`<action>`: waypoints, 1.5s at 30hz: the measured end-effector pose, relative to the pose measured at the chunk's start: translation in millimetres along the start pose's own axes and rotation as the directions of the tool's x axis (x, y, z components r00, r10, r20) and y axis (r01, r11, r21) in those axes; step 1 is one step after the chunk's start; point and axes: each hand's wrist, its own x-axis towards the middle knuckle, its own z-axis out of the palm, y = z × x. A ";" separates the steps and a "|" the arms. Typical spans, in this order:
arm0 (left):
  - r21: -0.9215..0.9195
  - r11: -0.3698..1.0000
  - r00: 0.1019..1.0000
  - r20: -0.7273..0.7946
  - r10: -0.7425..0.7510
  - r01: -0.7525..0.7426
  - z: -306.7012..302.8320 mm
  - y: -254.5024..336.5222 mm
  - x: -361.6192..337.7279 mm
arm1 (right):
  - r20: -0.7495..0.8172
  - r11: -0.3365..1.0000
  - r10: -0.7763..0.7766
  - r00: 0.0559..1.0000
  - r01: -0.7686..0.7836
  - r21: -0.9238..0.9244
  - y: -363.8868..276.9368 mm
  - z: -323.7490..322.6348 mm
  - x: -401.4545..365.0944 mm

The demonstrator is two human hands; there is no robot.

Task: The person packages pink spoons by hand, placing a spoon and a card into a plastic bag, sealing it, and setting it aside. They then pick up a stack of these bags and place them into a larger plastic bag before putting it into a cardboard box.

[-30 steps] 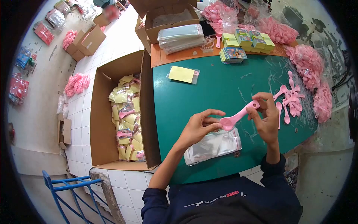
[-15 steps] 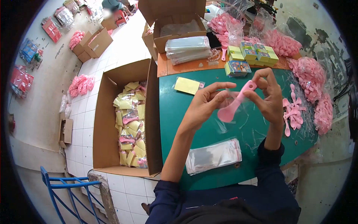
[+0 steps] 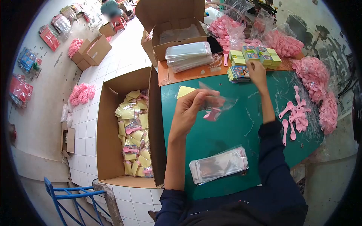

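one pink spoon (image 3: pixel 212 114) in clear bag (image 3: pixel 225 102), seemingly pinched beneath left hand (image 3: pixel 190 109)

Left hand (image 3: pixel 192 107) raised before the chest, fingers (image 3: pixel 207 94) curled closed in a pinch, pointing toward 3 o'clock; its bare forearm rises from 6 o'clock, sleeve pushed to the elbow; right arm stretched out toward 1 o'clock, forearm bare; right hand (image 3: pixel 257 72) palm down, fingers bent downward, their closure unclear.
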 end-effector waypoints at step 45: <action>0.396 0.901 0.954 0.155 -0.255 0.177 -2.9 -14.7 1.5 | 0.522 0.926 -0.350 0.778 0.206 0.315 -144.0 -84.5 -94.4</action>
